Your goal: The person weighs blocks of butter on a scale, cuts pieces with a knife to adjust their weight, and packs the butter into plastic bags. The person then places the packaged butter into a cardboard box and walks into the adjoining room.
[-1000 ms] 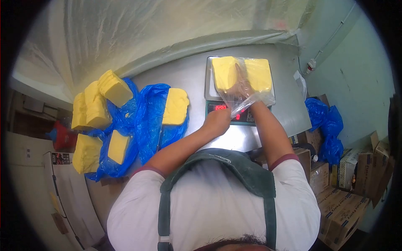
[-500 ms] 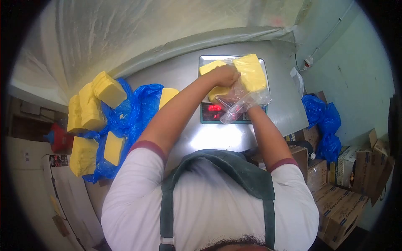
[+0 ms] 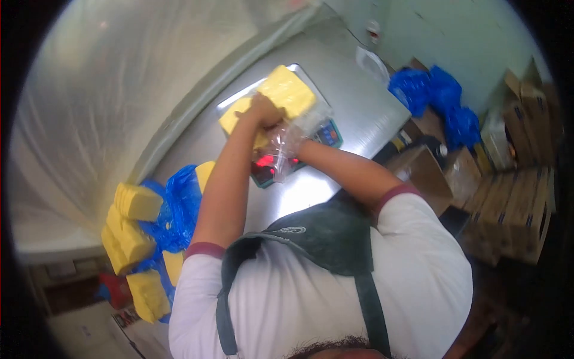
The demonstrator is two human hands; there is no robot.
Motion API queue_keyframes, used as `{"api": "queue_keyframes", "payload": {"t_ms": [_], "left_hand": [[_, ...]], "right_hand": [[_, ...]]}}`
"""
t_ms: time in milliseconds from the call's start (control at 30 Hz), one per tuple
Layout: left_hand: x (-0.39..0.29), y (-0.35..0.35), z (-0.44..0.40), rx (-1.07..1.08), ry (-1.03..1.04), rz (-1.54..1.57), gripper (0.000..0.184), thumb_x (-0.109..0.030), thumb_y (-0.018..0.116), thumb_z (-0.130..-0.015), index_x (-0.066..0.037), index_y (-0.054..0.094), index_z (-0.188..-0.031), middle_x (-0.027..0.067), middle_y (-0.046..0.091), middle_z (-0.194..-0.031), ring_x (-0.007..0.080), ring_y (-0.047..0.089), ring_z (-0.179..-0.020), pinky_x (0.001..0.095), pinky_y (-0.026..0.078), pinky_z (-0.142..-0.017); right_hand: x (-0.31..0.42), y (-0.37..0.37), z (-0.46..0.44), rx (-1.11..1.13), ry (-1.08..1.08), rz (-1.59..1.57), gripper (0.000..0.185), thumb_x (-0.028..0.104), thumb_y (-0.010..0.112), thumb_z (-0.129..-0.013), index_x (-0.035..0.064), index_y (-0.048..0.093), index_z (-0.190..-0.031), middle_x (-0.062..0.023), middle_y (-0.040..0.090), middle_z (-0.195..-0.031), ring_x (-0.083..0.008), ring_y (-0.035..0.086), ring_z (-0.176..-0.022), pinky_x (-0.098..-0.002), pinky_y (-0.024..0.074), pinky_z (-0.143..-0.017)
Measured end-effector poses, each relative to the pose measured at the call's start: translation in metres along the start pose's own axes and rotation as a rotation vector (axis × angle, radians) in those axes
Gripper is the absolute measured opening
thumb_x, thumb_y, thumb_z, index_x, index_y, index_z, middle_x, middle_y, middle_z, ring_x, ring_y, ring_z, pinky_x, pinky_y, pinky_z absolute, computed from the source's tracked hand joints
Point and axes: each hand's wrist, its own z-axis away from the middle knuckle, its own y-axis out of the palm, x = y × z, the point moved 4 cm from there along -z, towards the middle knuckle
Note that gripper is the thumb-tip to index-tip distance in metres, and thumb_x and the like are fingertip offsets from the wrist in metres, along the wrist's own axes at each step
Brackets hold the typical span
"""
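Note:
Two butter-like yellow blocks lie on the metal pan of a digital scale [image 3: 326, 96]: a larger yellow block [image 3: 289, 90] at the upper right and a smaller yellow block [image 3: 234, 117] at the left. A clear plastic bag [image 3: 312, 121] is bunched over the lower side of the larger block and across the scale's red display. My left hand [image 3: 265, 112] is closed at the bag's edge, between the two blocks. Just below it, my right hand [image 3: 286, 141] is wrapped in the clear plastic, its fingers mostly hidden, so its grip cannot be made out.
More yellow blocks [image 3: 139, 202] rest on blue plastic sheeting [image 3: 182, 197] at the left end of the steel table [image 3: 359, 96]. Blue bags [image 3: 433, 90] and cardboard boxes [image 3: 508, 209] stand to the right. A plastic curtain [image 3: 149, 72] hangs along the back.
The view has turned, so the scale and blocks appear farther left and tilted. Both hands stay at the bag and blocks, with the right forearm now reaching in more sideways.

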Motion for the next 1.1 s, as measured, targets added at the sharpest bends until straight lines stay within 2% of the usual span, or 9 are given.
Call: {"api": "queue_keyframes", "payload": {"t_ms": [67,133,267,367,467,567,700,867,1100], "left_hand": [[-0.001,-0.011,0.006,-0.019,0.061,0.011,0.057,-0.046,0.043,-0.095,0.004,0.071,-0.097,0.0286,0.067,-0.104,0.0436,0.055,-0.111,0.0483,0.041,-0.102],[-0.007,-0.019,0.022,-0.173,0.066,0.065,0.055,-0.045,0.048,-0.095,0.004,0.07,-0.103,0.0273,0.067,-0.104,0.0437,0.054,-0.112,0.0477,0.04,-0.102],[0.0,-0.027,0.047,-0.206,0.035,0.08,0.067,-0.05,0.051,-0.093,0.009,0.06,-0.124,0.0273,0.057,-0.13,0.0404,0.051,-0.124,0.0411,0.039,-0.107],[0.016,-0.065,0.12,-0.38,0.014,1.172,0.045,-0.036,0.051,-0.101,0.003,0.063,-0.121,0.0157,0.069,-0.113,0.0247,0.067,-0.097,0.0361,0.05,-0.091],[0.075,-0.046,0.233,-0.675,-0.188,1.476,0.035,-0.027,0.054,-0.101,0.001,0.065,-0.118,0.0113,0.07,-0.109,0.0172,0.066,-0.096,0.0304,0.051,-0.086],[0.112,-0.001,0.369,-0.968,-0.675,1.251,0.024,-0.019,0.057,-0.099,0.001,0.068,-0.106,0.0092,0.071,-0.098,0.0157,0.067,-0.088,0.0298,0.052,-0.081],[0.083,0.082,0.503,-0.73,-1.172,0.899,0.03,-0.029,0.064,-0.093,0.0,0.066,-0.098,0.0148,0.07,-0.093,0.0252,0.067,-0.085,0.0359,0.052,-0.078],[0.015,0.146,0.537,-0.521,-1.151,0.784,0.04,-0.035,0.07,-0.088,-0.001,0.059,-0.106,0.0166,0.065,-0.097,0.0343,0.065,-0.085,0.0428,0.051,-0.077],[0.003,0.147,0.533,-0.478,-1.191,0.858,0.032,-0.03,0.058,-0.096,-0.001,0.049,-0.107,0.025,0.062,-0.103,0.0461,0.063,-0.087,0.0544,0.051,-0.074]], "right_hand": [[-0.009,0.012,0.018,0.085,0.087,-0.029,0.079,0.068,0.051,-0.086,0.0035,0.055,-0.132,-0.0216,0.058,-0.132,-0.0361,0.053,-0.124,-0.0453,0.0403,-0.106],[-0.007,-0.002,0.068,-0.628,-0.118,-0.065,0.062,0.054,0.057,-0.088,0.0034,0.06,-0.125,-0.0214,0.062,-0.126,-0.0374,0.055,-0.121,-0.0451,0.0399,-0.107],[-0.018,0.01,0.12,-0.642,-0.324,-0.112,0.03,0.021,0.068,-0.081,0.0048,0.07,-0.106,-0.0152,0.07,-0.109,-0.0313,0.063,-0.112,-0.0435,0.0455,-0.102],[-0.017,-0.003,0.161,-0.937,-0.229,-0.252,0.033,0.0,0.067,-0.072,0.0038,0.07,-0.105,-0.0133,0.072,-0.106,-0.0287,0.07,-0.094,-0.0382,0.056,-0.081],[0.0,-0.019,0.178,-1.095,-0.226,-0.275,0.027,-0.007,0.061,-0.075,-0.0009,0.07,-0.1,-0.0156,0.073,-0.091,-0.0284,0.072,-0.081,-0.0359,0.057,-0.073],[0.039,-0.031,0.163,-1.028,-0.319,-0.518,0.021,-0.006,0.06,-0.079,-0.0031,0.068,-0.098,-0.0169,0.071,-0.087,-0.0286,0.071,-0.08,-0.0354,0.056,-0.075],[0.123,-0.033,0.107,-0.705,-0.409,-0.685,0.02,-0.002,0.062,-0.082,-0.0035,0.067,-0.102,-0.0171,0.071,-0.095,-0.0258,0.07,-0.087,-0.0341,0.0551,-0.08],[0.195,0.034,-0.028,-0.205,-0.122,-0.651,0.058,0.032,0.065,-0.09,-0.0017,0.047,-0.135,-0.0263,0.061,-0.121,-0.0344,0.062,-0.113,-0.042,0.0476,-0.098],[0.22,0.079,-0.16,-0.075,0.132,-0.001,0.084,0.064,0.063,-0.081,-0.0001,0.052,-0.133,-0.0264,0.056,-0.131,-0.0411,0.054,-0.123,-0.0488,0.0442,-0.102]]}}
